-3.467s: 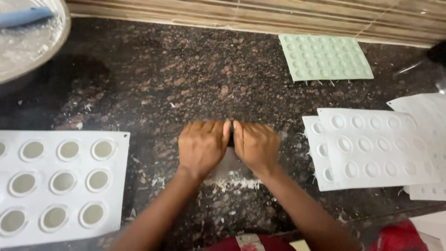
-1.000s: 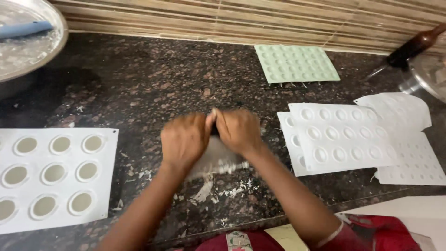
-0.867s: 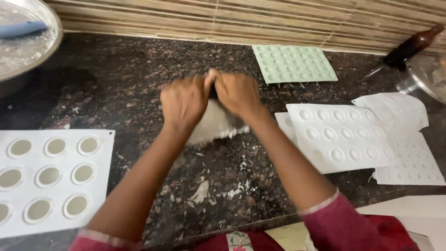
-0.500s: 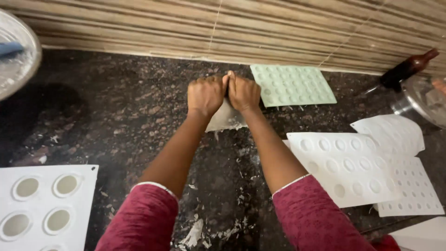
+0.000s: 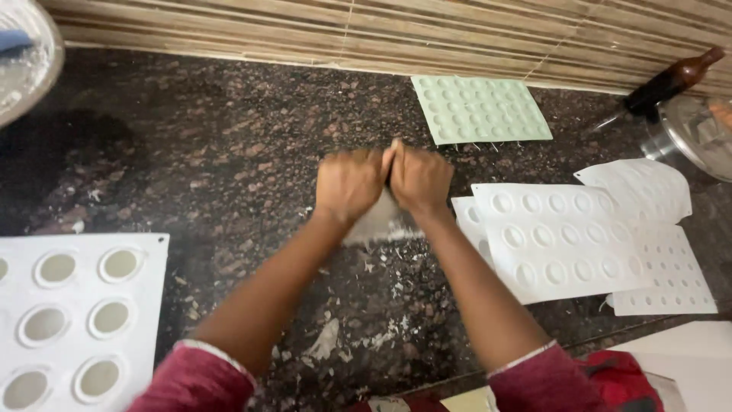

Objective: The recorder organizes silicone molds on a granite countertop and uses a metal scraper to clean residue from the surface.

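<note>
Both hands, left hand (image 5: 349,183) and right hand (image 5: 419,177), are clenched side by side on a flat scraper (image 5: 375,221) pressed to the dark counter (image 5: 229,137). Pushed hard, the blade could skid into the white moulds (image 5: 560,240) just beside it, or flick dried white flakes (image 5: 328,339) into the filled tray (image 5: 76,313).

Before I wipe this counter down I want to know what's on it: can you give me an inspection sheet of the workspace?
Surface: dark speckled stone counter, strewn with white flakes in front of the hands.
Job's things: a flat pale scraper blade pressed to the counter under both hands.
Clutter: white mould with filled round cavities at left; white moulds stacked at right; pale green mould by the wall; metal bowl top left.
Grippers: left hand and right hand side by side, both gripping the scraper.
Cables: nothing seen.
Surroundings: striped tile wall; dark bottle and glass lid at far right.
</note>
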